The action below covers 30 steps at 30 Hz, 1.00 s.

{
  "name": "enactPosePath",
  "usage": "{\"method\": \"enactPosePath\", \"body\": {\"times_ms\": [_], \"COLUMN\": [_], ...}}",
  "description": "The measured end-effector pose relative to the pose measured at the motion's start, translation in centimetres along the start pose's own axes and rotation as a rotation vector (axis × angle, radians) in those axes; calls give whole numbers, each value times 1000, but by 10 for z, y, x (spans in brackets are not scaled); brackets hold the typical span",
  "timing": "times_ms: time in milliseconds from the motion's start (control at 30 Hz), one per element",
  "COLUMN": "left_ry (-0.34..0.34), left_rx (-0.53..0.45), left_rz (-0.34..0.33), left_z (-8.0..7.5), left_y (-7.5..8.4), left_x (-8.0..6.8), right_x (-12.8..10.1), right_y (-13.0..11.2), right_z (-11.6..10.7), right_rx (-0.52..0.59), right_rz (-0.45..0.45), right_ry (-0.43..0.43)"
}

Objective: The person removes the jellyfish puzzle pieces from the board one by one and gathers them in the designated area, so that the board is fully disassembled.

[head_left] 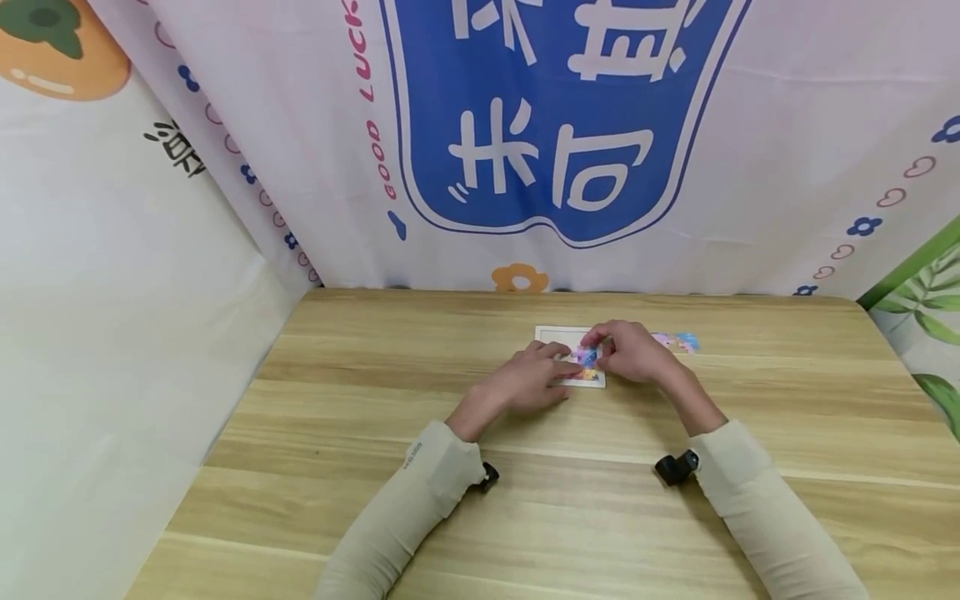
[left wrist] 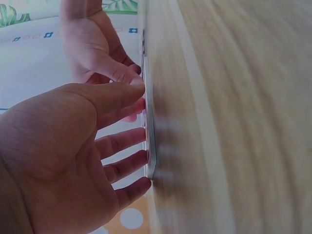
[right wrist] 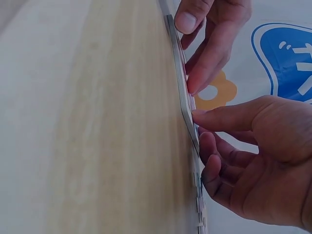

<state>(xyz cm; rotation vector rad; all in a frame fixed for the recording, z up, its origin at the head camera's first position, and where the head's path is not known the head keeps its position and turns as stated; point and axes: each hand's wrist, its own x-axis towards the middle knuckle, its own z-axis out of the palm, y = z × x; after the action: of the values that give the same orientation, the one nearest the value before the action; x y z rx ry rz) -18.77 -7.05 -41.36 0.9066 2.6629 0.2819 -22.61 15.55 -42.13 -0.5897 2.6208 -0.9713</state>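
Currently both hands press flat on the board: left hand fingers extended, right hand pinching a piece. Thin, light, stiff; grip by edges.

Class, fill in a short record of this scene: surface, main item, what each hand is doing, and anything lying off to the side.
Surface: wooden table
Main item: white puzzle tray, flat on the table, partly filled with colourful pieces
Left hand: fingers straight, pressing on the tray
Right hand: fingertips on a puzzle piece over the tray
Aside: loose puzzle pieces, right of the tray
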Motion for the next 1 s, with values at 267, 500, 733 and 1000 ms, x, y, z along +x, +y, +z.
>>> {"method": "enactPosePath", "body": {"times_ms": [267,500,733,1000], "left_ry": [0,-1,-9,-17], "left_rx": [9,6,-3,-14], "left_rz": [-9,-4,-6,-11], "left_z": [-1,0,0,-1], "left_y": [3,2,1,1], "left_x": [-1,-2,-2,-3], "right_x": [2,2,-1,-4], "right_y": [-3,-3,-3,0], "right_z": [0,1,2,0], "right_rx": [-12,-32,-27,44], "right_rz": [38,30,-7,3], "right_ry": [18,24,59,97]}}
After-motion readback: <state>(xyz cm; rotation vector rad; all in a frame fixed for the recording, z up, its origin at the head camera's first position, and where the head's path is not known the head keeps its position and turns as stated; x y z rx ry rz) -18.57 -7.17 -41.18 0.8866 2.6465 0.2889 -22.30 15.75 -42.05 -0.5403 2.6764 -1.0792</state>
